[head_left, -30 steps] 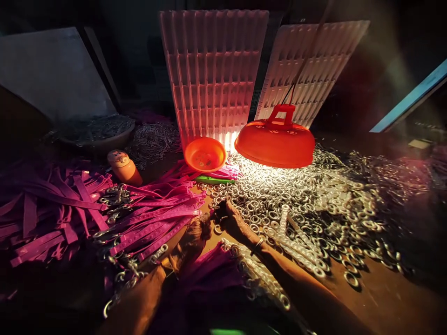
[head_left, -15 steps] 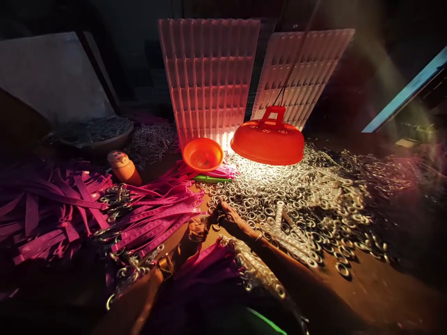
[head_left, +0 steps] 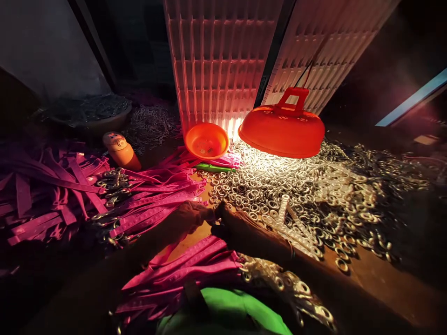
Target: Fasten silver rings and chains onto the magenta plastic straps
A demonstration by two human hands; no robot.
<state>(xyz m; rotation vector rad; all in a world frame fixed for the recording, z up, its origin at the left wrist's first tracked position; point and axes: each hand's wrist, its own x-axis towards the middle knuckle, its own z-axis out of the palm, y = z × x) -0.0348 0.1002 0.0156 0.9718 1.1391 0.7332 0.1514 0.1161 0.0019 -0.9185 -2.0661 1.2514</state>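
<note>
My left hand (head_left: 193, 215) and my right hand (head_left: 231, 224) meet fingertip to fingertip over the table. Both have their fingers closed in a pinch. Whatever lies between them is too small and dark to make out. Left of my left hand are pink studded straps (head_left: 153, 207) with metal clasps at their far left ends. Beyond my right hand spreads a pile of metal rings (head_left: 258, 193). Nearer me, below both hands, a bundle of pink straps (head_left: 195, 267) ends at the right in pale ringed pieces (head_left: 279, 279).
A red lamp shade (head_left: 282, 132) hangs low over the rings. Behind the straps stand an orange bowl (head_left: 207, 141) and an orange bottle (head_left: 122, 151). A green strap (head_left: 214, 168) lies by the bowl. Ribbed panels (head_left: 223, 65) rise at the back.
My view has tipped downward, showing more of the near strap bundle and a green cloth. My hands stay together, now in deeper shadow, and the left forearm lies flatter.
</note>
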